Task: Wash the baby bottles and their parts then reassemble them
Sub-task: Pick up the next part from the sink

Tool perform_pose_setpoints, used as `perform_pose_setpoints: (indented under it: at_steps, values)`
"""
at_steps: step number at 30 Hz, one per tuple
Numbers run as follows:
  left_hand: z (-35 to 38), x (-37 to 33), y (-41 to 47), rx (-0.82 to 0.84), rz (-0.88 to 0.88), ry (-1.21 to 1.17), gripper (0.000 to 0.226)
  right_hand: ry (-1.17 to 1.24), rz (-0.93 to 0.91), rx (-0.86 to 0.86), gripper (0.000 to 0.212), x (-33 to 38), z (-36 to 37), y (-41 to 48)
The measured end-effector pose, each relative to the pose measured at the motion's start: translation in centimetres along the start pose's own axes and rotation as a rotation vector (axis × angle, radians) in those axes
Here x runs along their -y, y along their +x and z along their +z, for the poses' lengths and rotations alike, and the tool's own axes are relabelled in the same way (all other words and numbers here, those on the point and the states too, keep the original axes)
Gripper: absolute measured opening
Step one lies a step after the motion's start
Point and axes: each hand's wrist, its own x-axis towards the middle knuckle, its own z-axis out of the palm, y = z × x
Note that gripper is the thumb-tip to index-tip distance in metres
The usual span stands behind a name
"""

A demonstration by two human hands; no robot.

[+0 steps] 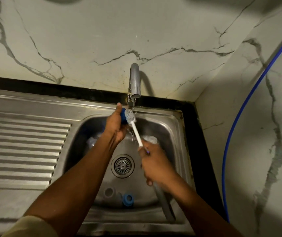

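under the running tap (pixel 134 81) at frame centre, the left grip (pixel 115 124) curled round a blue bottle part (pixel 123 118) while the right grip (pixel 155 165) clenched the white brush (pixel 136 131) scrubbing it, and a hard stroke risked knocking the wet part into the sink (pixel 177 122).

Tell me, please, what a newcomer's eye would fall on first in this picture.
The two hands meet mid-frame under the running tap: the left hand holds a blue part, and the right hand holds a white brush to it. Below them, a blue ring lies in the sink near its front wall, and a blue hose runs down the right wall.
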Motion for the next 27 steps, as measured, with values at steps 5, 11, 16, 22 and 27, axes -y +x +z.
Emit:
perform_pose_setpoints:
  at_steps: [5, 11, 16, 22, 27]
  values:
    - [0.7, 0.0, -0.7, 0.043, -0.058, -0.005, 0.047, 0.099, 0.013, -0.084, 0.036, 0.6, -0.6, 2.1]
    - [0.4, -0.9, 0.7, -0.093, -0.041, 0.067, 0.037, 0.018, -0.023, -0.005, 0.039, 0.5, -0.4, -0.5]
    - [1.4, 0.6, -0.2, -0.038, -0.105, 0.115, 0.035, -0.002, -0.051, -0.103, 0.028, 1.0, -1.0, 2.1]
    - [0.5, -1.0, 0.2, 0.07, -0.143, -0.023, 0.055, -0.047, -0.033, -0.054, 0.037, 0.8, -0.6, 0.8]
    - [0.8, -1.4, 0.5, 0.09, -0.128, -0.057, 0.025, 0.021, -0.008, -0.019, 0.037, 1.8, -0.9, 1.2]
